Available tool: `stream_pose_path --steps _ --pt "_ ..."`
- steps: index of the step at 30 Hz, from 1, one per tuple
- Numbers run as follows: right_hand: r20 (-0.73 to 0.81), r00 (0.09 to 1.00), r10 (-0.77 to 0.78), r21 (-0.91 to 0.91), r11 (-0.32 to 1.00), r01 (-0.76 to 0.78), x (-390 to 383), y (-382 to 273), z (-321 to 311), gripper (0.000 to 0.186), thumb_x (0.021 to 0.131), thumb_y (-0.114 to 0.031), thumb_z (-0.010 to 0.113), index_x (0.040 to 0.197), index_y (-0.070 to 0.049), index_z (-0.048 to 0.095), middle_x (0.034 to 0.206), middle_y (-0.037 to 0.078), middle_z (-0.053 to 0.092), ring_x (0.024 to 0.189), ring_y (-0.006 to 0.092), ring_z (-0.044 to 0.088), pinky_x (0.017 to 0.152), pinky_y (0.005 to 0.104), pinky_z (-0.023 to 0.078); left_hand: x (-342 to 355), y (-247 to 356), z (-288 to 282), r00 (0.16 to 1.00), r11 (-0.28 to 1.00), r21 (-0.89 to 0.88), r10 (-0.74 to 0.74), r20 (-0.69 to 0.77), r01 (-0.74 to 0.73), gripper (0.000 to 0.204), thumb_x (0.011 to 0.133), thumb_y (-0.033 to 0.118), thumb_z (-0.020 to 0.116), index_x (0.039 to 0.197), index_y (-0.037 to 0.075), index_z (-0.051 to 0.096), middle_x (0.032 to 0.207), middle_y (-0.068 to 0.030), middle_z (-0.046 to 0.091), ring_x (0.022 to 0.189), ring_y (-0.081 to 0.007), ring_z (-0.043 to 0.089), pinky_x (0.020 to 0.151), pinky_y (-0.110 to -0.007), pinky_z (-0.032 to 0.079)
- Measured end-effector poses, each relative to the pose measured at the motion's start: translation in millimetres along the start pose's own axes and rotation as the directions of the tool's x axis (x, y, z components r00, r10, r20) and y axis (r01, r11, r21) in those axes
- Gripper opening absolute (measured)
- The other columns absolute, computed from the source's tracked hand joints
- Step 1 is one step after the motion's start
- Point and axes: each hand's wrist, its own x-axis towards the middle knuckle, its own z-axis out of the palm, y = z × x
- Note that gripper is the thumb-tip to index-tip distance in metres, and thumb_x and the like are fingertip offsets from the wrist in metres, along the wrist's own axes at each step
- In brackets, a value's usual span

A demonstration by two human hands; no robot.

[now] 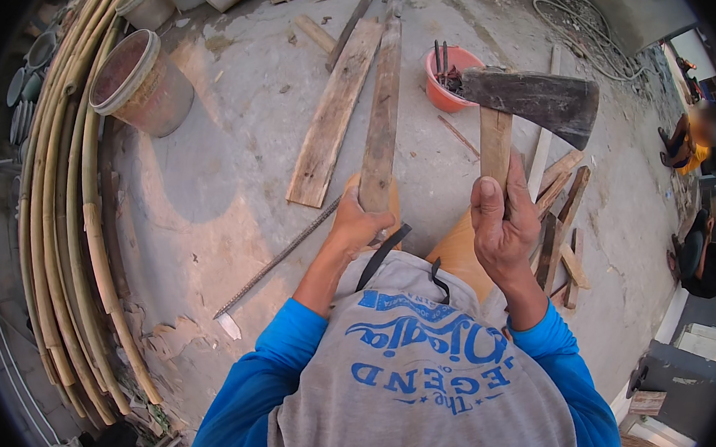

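Observation:
My left hand (360, 223) is closed around the near end of a long, narrow weathered wooden plank (384, 104), which stretches away from me. In my right hand (506, 233) is a hatchet (533, 99), gripped by its short pale wooden handle. Its dark, worn head is raised at the right, with the cutting edge facing right. A wider plank (337, 112) lies on the ground just left of the one I hold. Below my left hand, a ribbed metal rod (277, 259) slants across the ground.
A pink bucket (454, 60) with dark tools stands beyond the hatchet. Cut wood pieces (564, 224) are piled at my right. Long bamboo poles (63, 221) and a dirty white bucket (150, 93) are on the left. A coiled hose (587, 29) lies far right; people sit at the right edge.

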Motion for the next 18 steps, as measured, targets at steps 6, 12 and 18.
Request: stream_pose_path --steps 6,12,18 --pt "0.475 0.856 0.206 -0.287 0.955 -0.07 -25.1 62.4 20.3 0.05 0.098 -0.01 0.063 0.145 0.007 0.053 0.099 0.036 0.069 0.092 0.0551 0.066 0.075 0.0496 0.055 5.2 -25.3 0.7 0.979 0.98 0.032 0.197 -0.043 -0.196 0.065 0.074 -0.001 0.077 0.134 -0.005 0.053 0.097 -0.0116 0.067 0.069 -0.0154 0.066 0.048 -0.03 0.049" --pt "-0.039 0.992 0.124 0.1 0.988 -0.119 19.6 -22.2 -9.4 0.044 0.106 -0.011 0.058 0.146 0.008 0.055 0.088 0.015 0.069 0.071 0.0176 0.064 0.068 0.0329 0.053 0.3 -0.5 -10.6 0.997 0.997 0.021 -0.075 0.014 0.075 0.088 0.068 -0.001 0.081 0.148 0.001 0.045 0.12 -0.0122 0.067 0.103 -0.0212 0.068 0.085 -0.034 0.058" --pt "0.406 0.912 0.05 -0.258 0.964 0.062 -22.7 63.8 22.0 0.049 0.105 -0.012 0.06 0.149 0.007 0.05 0.079 0.01 0.064 0.065 0.0175 0.059 0.063 0.0354 0.051 -1.9 -2.3 -6.4 0.992 0.988 0.127 0.101 -0.071 -0.092 0.074 0.072 0.002 0.08 0.139 -0.003 0.049 0.1 -0.0115 0.067 0.077 -0.0188 0.066 0.06 -0.033 0.053"
